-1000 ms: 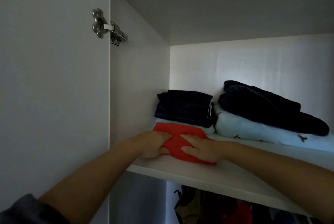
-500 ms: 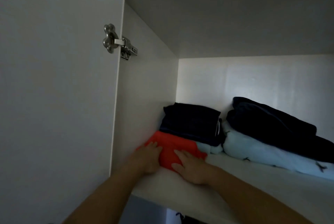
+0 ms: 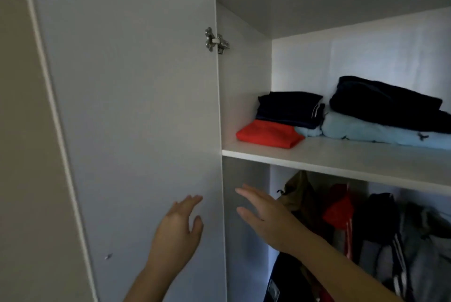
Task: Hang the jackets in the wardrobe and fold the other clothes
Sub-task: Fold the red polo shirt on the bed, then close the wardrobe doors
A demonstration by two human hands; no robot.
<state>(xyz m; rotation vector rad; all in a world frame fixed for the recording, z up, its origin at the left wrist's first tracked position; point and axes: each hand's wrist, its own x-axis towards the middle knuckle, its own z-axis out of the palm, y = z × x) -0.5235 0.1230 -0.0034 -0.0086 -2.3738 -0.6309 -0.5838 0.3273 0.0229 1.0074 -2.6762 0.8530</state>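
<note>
Below shelf (image 3: 317,160), L hand (image 3: 178,226) & R hand (image 3: 268,216) open, empty.

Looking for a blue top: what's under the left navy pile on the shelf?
A folded light blue garment, only its right corner showing; the red garment in front covers the rest.
</note>
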